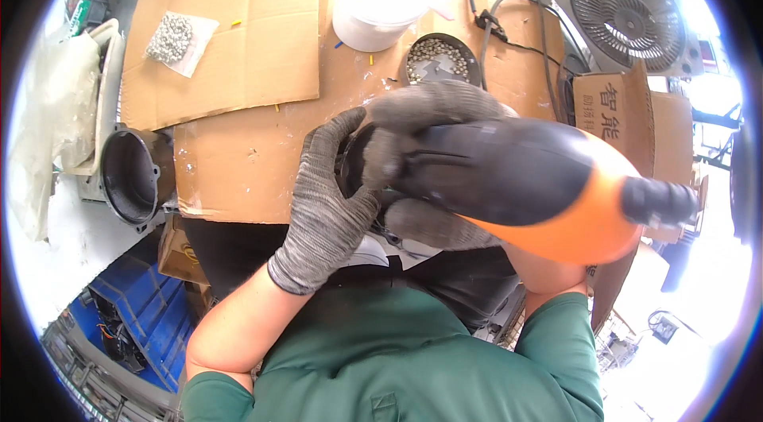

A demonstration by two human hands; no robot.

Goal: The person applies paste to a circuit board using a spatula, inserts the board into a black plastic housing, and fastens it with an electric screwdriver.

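An orange-and-black power tool (509,176) is held level across the front of the table, its black ribbed end pointing right. My right hand (437,108), in a grey knit glove, is wrapped round the tool's left part, with glove showing above and below it. At that left end, my left hand (330,187), gloved alike, curls its fingers round a dark round part (350,160). The tool and gloves cover most of this part, and the tool's tip is hidden. Motion blurs the right glove somewhat.
Beyond my hands stand a round tray of small metal balls (437,60) and a white bucket (369,29). A bag of metal balls (171,40) lies on cardboard (262,64). Dark cylindrical housing (131,176) sits left; a black cable (517,1), fan (624,17) and carton (608,112) right.
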